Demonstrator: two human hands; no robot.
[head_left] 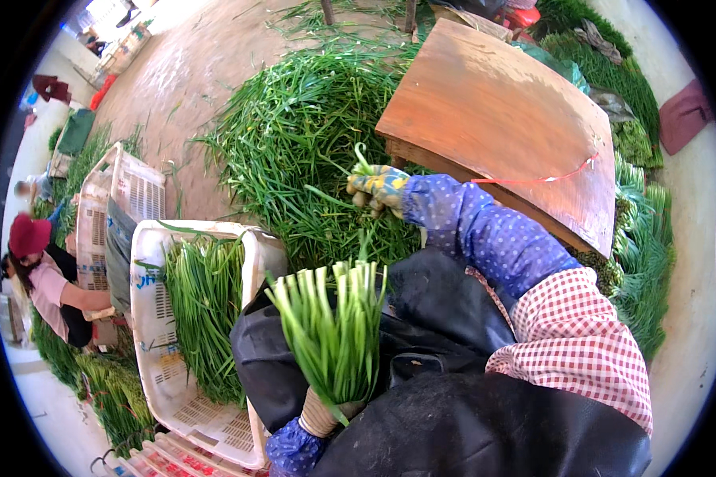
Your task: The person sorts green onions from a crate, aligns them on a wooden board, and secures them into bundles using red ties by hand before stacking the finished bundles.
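Note:
My left hand (320,415), in a striped glove, holds a thick bunch of green chives (334,334) upright over my black apron (453,429). Their pale stem ends point up and the leaves hide most of my fingers. My right hand (378,189), in a yellow and grey-blue glove, reaches out over a loose heap of green leaves (302,135). Its fingers are closed around a few chive pieces (363,159), whose pale curled tip sticks out above. To the left of my knee, a white plastic crate (145,318) holds more long chives (207,310).
A wooden-topped table (501,103) stands close by my right forearm, with a red string (549,180) on it. Stacked greens (640,254) line the right wall. At left, a person in a maroon hat (30,236) sits near another crate (95,199).

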